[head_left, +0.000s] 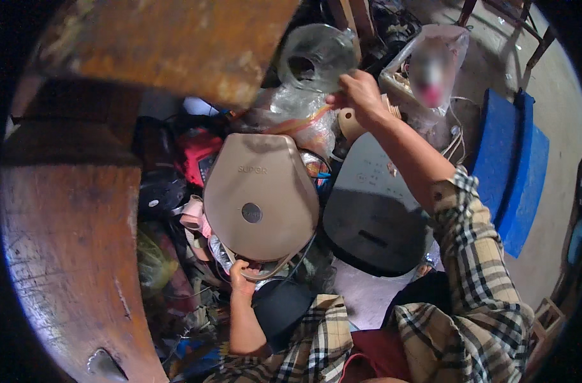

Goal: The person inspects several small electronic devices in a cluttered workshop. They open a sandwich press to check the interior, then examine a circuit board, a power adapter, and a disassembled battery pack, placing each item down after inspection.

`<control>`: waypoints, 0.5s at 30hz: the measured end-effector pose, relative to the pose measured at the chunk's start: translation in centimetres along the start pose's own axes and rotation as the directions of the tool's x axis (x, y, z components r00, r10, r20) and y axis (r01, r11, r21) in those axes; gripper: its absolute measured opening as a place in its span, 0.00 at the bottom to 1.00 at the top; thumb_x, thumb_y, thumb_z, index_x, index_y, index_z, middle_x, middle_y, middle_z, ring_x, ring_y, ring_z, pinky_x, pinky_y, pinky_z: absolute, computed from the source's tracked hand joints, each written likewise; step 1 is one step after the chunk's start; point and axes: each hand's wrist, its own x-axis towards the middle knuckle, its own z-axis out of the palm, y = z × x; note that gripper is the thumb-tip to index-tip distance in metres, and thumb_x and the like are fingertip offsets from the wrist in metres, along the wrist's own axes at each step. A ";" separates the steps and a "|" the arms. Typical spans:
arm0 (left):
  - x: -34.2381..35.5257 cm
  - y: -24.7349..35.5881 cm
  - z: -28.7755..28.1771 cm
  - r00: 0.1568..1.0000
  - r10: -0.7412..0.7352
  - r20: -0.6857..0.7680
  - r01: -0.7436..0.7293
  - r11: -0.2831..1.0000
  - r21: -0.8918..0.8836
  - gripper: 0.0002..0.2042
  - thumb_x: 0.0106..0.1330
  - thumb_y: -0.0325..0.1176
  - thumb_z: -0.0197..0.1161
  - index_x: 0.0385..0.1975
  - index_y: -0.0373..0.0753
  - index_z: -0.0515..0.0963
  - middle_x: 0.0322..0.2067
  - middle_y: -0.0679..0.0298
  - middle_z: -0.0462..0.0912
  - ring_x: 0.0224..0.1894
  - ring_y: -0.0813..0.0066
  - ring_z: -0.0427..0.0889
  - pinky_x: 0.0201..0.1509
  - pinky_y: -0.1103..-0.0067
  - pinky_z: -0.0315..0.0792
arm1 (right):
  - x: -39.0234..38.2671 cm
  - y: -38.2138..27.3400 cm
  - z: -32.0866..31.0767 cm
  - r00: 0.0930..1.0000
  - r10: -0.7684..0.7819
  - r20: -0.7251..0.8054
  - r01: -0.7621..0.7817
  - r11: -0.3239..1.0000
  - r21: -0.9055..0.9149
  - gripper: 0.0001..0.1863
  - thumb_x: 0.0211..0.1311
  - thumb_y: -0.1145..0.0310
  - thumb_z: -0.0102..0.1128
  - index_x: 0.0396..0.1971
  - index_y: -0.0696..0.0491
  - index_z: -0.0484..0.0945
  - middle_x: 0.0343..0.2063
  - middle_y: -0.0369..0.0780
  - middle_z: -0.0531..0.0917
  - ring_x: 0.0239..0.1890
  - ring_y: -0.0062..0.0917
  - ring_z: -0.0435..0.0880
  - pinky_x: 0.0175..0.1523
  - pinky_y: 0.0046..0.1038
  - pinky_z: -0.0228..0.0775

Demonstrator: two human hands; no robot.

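My left hand (243,281) is curled on the pale lower rim or handle (266,276) of a beige rounded appliance (259,179), which lies with a dark round badge upward. My right hand (358,96), reaching higher up, has its fingers closed at the edge of a clear round plastic container (313,48) with a dark hole showing in it. Crumpled plastic bags (290,103) lie just beneath that container. Right of the beige appliance rests a grey and black rounded appliance (374,230). A pale piece with holes (353,126) is partly hidden behind my right forearm.
Brown wooden furniture (71,242) borders the left, with a worn wooden top (163,45) jutting in above. Pink and red items (192,156) and bags (152,265) are heaped between. At right are a bagged box (399,70), blue boards (508,166) and wooden legs (533,54).
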 end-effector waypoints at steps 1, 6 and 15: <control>0.6 -0.1 0.2 1.000 -0.011 -0.016 0.011 1.000 -0.012 0.07 0.44 0.29 0.56 0.18 0.44 0.64 0.17 0.70 0.61 0.19 0.75 0.60 0.27 0.77 0.61 | 0.9 0.0 0.8 0.999 -0.047 -0.004 0.047 0.999 0.004 0.12 0.59 0.72 0.45 0.32 0.68 0.71 0.19 0.50 0.81 0.20 0.35 0.85 0.23 0.31 0.75; 1.0 0.1 0.7 1.000 -0.009 0.003 0.009 1.000 0.019 0.08 0.44 0.28 0.55 0.16 0.45 0.62 0.15 0.71 0.59 0.17 0.75 0.59 0.25 0.76 0.61 | 2.4 -0.4 4.3 0.840 -0.542 0.013 0.446 0.678 -0.583 0.16 0.54 0.69 0.50 0.29 0.71 0.74 0.19 0.56 0.81 0.21 0.43 0.84 0.30 0.32 0.78; 1.1 0.4 1.3 0.999 0.017 0.031 -0.018 0.998 0.061 0.09 0.44 0.29 0.55 0.16 0.46 0.59 0.16 0.70 0.58 0.18 0.75 0.60 0.26 0.77 0.62 | 2.7 2.4 5.3 0.983 -0.185 0.017 0.183 0.951 -0.250 0.14 0.56 0.71 0.49 0.34 0.70 0.72 0.22 0.54 0.82 0.19 0.36 0.85 0.26 0.30 0.78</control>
